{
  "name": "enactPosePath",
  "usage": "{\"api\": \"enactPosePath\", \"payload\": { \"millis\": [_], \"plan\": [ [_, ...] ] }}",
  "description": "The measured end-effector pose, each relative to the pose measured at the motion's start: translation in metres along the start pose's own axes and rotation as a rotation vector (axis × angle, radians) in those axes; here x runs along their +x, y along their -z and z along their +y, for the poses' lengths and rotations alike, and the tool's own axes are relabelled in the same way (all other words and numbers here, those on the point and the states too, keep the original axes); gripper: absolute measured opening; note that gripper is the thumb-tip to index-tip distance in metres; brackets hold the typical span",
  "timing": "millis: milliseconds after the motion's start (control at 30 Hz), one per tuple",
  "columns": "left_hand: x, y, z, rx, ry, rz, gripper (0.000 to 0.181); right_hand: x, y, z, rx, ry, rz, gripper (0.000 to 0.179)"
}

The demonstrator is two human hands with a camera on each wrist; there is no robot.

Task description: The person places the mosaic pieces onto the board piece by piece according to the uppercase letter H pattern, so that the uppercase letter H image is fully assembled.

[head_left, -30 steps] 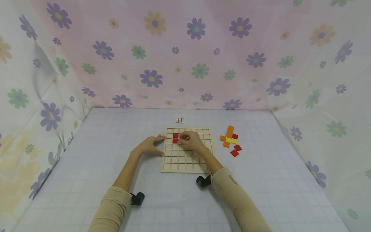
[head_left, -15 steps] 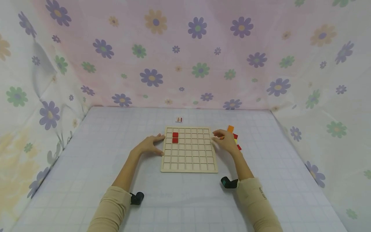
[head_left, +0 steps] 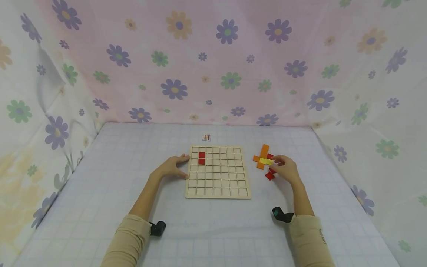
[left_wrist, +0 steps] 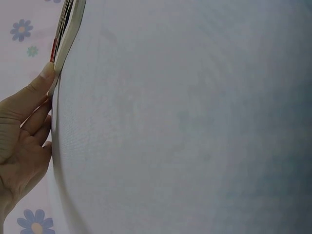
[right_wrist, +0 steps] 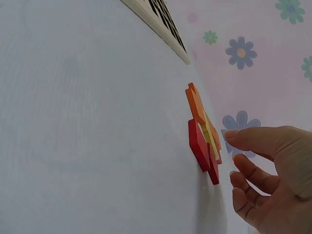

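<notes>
A pale wooden grid board (head_left: 217, 184) lies on the table with two red square tiles (head_left: 201, 158) in its upper left cells. My left hand (head_left: 171, 167) rests against the board's left edge, thumb and fingers spread apart; in the left wrist view the thumb (left_wrist: 41, 84) touches the board's rim. My right hand (head_left: 286, 168) hovers at the right side of a loose cluster of tiles, partly covering it. The cluster has orange tiles (head_left: 264, 151), a yellow tile (head_left: 265, 161) and red tiles (head_left: 270, 176). In the right wrist view the right hand (right_wrist: 278, 170) holds nothing, thumb and fingers apart.
A small printed card (head_left: 207, 137) lies behind the board. The table (head_left: 213, 237) has a pale cloth cover. Flowered cloth (head_left: 210, 74) hangs at the back and both sides. A black wrist camera (head_left: 281, 214) sits on each forearm.
My right hand has moved from the red tiles on the board rightward, past the board's right edge, to the right side of the loose tiles. The left hand stays at the board's edge.
</notes>
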State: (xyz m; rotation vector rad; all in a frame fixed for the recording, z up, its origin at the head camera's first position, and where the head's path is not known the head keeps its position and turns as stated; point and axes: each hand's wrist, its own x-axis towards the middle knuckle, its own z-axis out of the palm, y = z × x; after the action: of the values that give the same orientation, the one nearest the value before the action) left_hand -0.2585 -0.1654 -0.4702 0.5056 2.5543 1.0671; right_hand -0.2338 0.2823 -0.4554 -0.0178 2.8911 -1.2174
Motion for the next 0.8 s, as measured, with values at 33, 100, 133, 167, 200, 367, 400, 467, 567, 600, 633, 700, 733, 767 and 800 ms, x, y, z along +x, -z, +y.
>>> {"api": "enactPosePath", "payload": {
  "millis": [33, 100, 133, 167, 200, 367, 400, 467, 567, 600, 633, 700, 733, 767, 800],
  "plan": [
    [0.000, 0.000, 0.000, -0.003, -0.001, 0.001, 0.087, -0.001, 0.002, 0.003, -0.004, -0.004, -0.007, 0.038],
    [0.001, 0.000, -0.001, 0.001, -0.007, 0.001, 0.087, -0.004, 0.003, 0.009, -0.014, 0.000, -0.025, 0.040],
    [0.000, 0.000, 0.000, 0.004, -0.007, 0.001, 0.087, -0.005, 0.004, 0.011, -0.015, 0.000, -0.041, 0.041],
    [0.000, 0.000, 0.000, 0.003, -0.002, 0.001, 0.087, -0.005, 0.004, 0.013, -0.020, -0.003, -0.060, 0.042],
    [0.000, 0.000, 0.000, 0.007, -0.001, 0.000, 0.087, -0.006, 0.004, 0.015, -0.028, -0.004, -0.077, 0.043],
    [0.000, 0.001, 0.001, 0.007, 0.018, -0.009, 0.088, -0.008, 0.001, 0.019, -0.046, -0.013, -0.117, 0.042],
    [-0.001, 0.001, 0.001, 0.008, 0.019, -0.010, 0.088, -0.008, 0.001, 0.019, -0.046, -0.011, -0.113, 0.041],
    [-0.001, 0.001, 0.001, 0.005, 0.021, -0.010, 0.088, -0.008, 0.001, 0.019, -0.043, -0.011, -0.109, 0.040],
    [-0.001, 0.001, 0.001, 0.007, 0.019, -0.009, 0.088, -0.008, 0.000, 0.018, -0.048, -0.012, -0.099, 0.038],
    [-0.001, 0.001, 0.001, 0.006, 0.019, -0.008, 0.088, -0.008, 0.000, 0.018, -0.052, -0.010, -0.095, 0.038],
    [0.000, 0.000, 0.000, 0.006, 0.019, -0.008, 0.087, -0.009, 0.000, 0.018, -0.053, -0.009, -0.089, 0.038],
    [0.000, 0.000, 0.000, 0.008, 0.017, -0.007, 0.087, -0.009, -0.001, 0.018, -0.056, -0.010, -0.075, 0.039],
    [0.000, 0.000, 0.000, 0.008, 0.016, -0.007, 0.087, -0.009, -0.001, 0.018, -0.057, -0.007, -0.066, 0.039],
    [0.001, 0.000, 0.000, 0.011, 0.013, -0.007, 0.087, -0.009, -0.001, 0.019, -0.055, -0.013, -0.055, 0.040],
    [0.001, 0.000, 0.000, 0.012, 0.012, -0.006, 0.087, -0.009, -0.001, 0.019, -0.053, -0.012, -0.047, 0.040]
  ]
}}
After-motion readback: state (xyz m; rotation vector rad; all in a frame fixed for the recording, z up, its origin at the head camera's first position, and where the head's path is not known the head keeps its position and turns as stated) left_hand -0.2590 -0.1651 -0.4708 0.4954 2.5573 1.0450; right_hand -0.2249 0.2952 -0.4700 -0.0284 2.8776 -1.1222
